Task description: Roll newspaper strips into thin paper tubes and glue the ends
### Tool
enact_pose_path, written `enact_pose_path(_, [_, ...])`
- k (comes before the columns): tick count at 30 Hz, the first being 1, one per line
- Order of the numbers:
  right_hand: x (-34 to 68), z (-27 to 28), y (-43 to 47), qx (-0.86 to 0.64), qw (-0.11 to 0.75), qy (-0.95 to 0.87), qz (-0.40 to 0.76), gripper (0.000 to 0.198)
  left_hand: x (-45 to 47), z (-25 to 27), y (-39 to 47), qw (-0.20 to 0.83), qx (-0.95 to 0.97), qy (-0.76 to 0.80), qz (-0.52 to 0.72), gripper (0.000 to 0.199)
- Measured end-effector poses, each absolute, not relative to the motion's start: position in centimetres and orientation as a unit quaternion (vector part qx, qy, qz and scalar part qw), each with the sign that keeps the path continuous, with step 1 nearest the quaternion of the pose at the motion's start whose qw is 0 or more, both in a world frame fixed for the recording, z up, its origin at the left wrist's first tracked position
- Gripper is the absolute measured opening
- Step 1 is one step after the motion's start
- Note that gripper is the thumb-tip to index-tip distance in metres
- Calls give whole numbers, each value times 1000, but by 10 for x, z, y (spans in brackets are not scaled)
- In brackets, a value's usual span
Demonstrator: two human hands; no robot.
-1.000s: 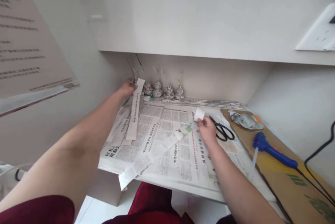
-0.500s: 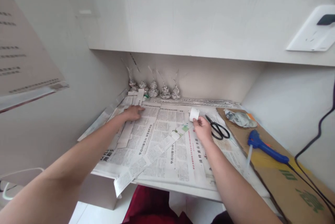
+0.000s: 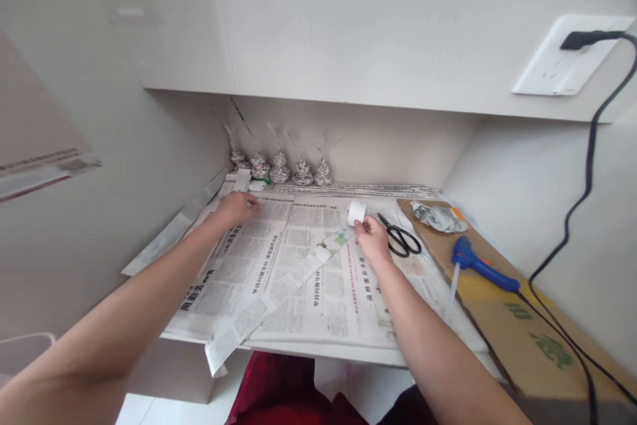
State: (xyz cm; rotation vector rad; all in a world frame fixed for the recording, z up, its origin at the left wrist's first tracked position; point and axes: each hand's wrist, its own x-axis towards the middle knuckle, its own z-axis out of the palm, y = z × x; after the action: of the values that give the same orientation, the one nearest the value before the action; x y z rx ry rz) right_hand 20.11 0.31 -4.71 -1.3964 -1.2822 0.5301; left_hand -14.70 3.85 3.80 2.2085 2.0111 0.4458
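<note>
My right hand [image 3: 372, 238] pinches the curled white end of a paper strip [image 3: 357, 213] between thumb and fingers. A long newspaper strip [image 3: 263, 302] runs slantwise from near this hand to the front edge, where its end hangs over. My left hand [image 3: 240, 207] is low over the left side, fingers stretched out and slightly apart, beside pale cut strips [image 3: 242, 180]; its forearm hides part of them. Black-handled scissors [image 3: 401, 237] lie right of my right hand. Newspaper sheets [image 3: 293, 246] cover the tabletop.
Several gourd-shaped coiled-paper pieces [image 3: 280, 170] stand at the back beside thin paper rods [image 3: 358, 191]. On the right, cardboard [image 3: 490, 319] carries a blue glue gun [image 3: 480, 266] and a crumpled wrapper [image 3: 440, 217]. A black cord [image 3: 590, 173] reaches the wall socket [image 3: 552, 70].
The view has turned slightly right. My left hand has shifted on the left side, and the loose strips seen below it before no longer show there. My right hand keeps its hold.
</note>
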Motion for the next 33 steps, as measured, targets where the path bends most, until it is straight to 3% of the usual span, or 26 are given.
enact_pose_path(2, [200,-47,3,-587,554,-542,235,30,-116,36,37,109,733,637,212,47])
enact_pose_path(7, [197,-42,-1,-567,551,-547,273,29,-39,12,28,409,697,491,324,39])
enact_pose_path(9, [196,-40,-2,-560,548,-552,285,28,-17,2,21,473,679,445,342,40])
enact_pose_path(11, [196,-39,-4,-560,549,-549,289,28,-3,-5,10,486,690,406,350,43])
enact_pose_path(15, [195,-38,-5,-557,565,-527,304,28,3,-8,-16,401,764,383,330,39])
enact_pose_path(19, [190,-29,-10,-488,597,-492,403,29,-4,-4,-30,364,772,408,324,58])
enact_pose_path(24, [189,-14,-21,-368,571,-433,592,31,5,2,-25,452,733,352,366,78])
enact_pose_path(28, [194,-11,-23,-327,526,-409,670,30,30,4,-23,556,665,300,398,86])
enact_pose_path(30, [197,-12,-23,-315,530,-393,682,30,38,4,-25,592,626,322,394,79])
enact_pose_path(33, [199,-11,-22,-298,540,-385,686,29,38,3,-31,603,605,388,346,50])
